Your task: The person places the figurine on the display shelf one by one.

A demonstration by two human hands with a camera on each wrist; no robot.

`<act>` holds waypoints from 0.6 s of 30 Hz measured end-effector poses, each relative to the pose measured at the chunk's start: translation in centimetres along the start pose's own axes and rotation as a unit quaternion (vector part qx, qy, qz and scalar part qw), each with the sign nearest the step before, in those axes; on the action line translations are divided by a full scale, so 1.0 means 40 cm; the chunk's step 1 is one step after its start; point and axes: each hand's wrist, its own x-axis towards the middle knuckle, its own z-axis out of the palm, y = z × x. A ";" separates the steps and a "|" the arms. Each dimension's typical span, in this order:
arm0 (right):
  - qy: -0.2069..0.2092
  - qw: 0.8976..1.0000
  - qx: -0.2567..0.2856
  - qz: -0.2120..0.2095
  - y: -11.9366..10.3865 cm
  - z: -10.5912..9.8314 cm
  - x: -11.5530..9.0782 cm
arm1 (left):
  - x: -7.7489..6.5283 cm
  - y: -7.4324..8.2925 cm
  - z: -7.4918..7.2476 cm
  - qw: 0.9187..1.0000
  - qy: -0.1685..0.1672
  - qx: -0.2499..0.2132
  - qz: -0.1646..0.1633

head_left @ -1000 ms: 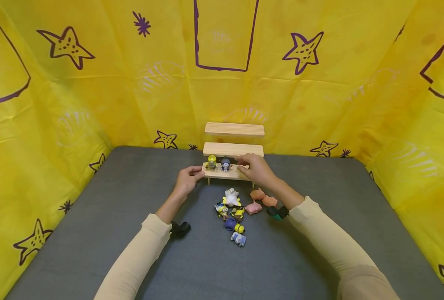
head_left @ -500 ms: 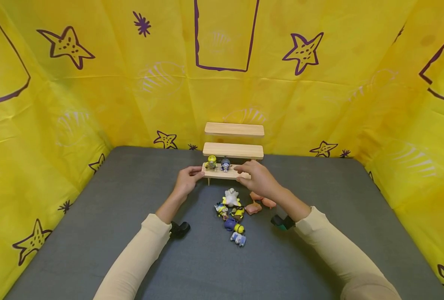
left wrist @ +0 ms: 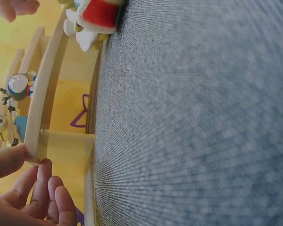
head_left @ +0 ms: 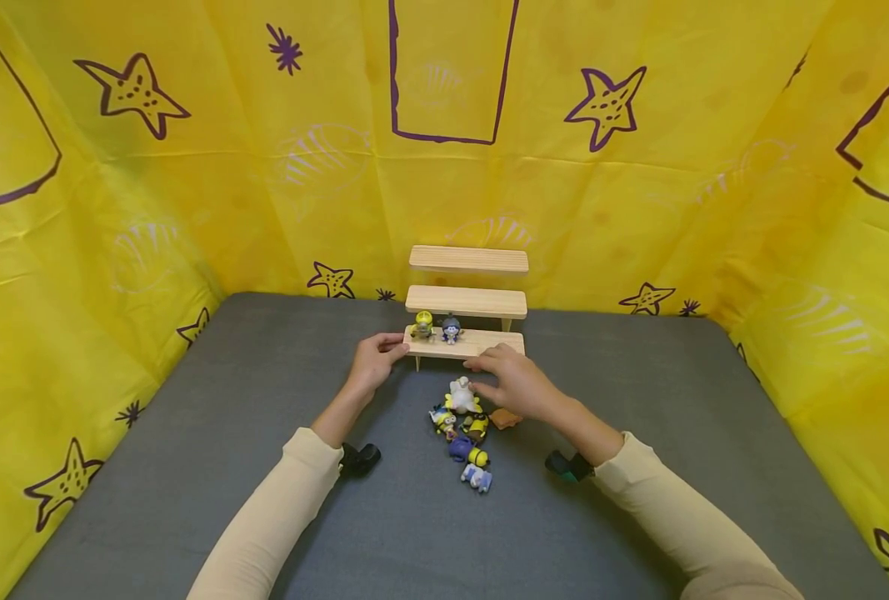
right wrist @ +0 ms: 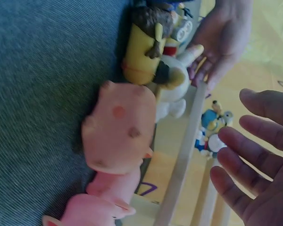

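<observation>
My left hand (head_left: pixel 372 364) holds the left end of the bottom tier of a wooden stepped display shelf (head_left: pixel 481 342). In the left wrist view, its thumb (left wrist: pixel 9 160) lies on top and the fingertips are under the board. A yellow figurine (head_left: pixel 423 325) and a dark-capped blue and white figurine (head_left: pixel 451 329) stand on the left half of that tier. My right hand (head_left: pixel 515 382) hovers with spread, slightly bent fingers in front of the shelf, right beside a white figurine (head_left: pixel 461 395). Nothing lies between its fingers in the right wrist view.
Figurines lie in a cluster before the shelf, among them a blue and yellow one (head_left: pixel 468 451) and a white and blue one (head_left: pixel 477 477). Pink toy pigs (right wrist: pixel 120 129) lie to the right, partly hidden under my right hand. A yellow patterned cloth (head_left: pixel 444 192) rises behind.
My right hand has drawn back from the dark-capped figurine, down and toward me, over the white figurine and pigs. My left hand stays at the shelf's end.
</observation>
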 end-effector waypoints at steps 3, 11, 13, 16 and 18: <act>-0.009 1.000 0.000 -0.001 -0.004 0.005 -0.007 | -0.001 0.001 0.000 1.000 -0.001 0.001 0.001; -0.037 0.999 -0.007 0.011 -0.012 0.025 -0.018 | -0.004 0.001 0.001 1.000 -0.002 0.000 0.002; -0.043 0.999 -0.005 0.016 -0.012 0.034 -0.020 | -0.005 0.002 0.002 1.000 -0.003 0.001 0.001; -0.042 0.999 -0.008 0.011 -0.010 0.046 -0.022 | -0.005 0.003 0.002 1.000 -0.002 0.001 0.002; -0.039 0.999 -0.014 0.005 -0.009 0.053 -0.024 | -0.005 0.004 0.002 1.000 -0.001 0.000 0.001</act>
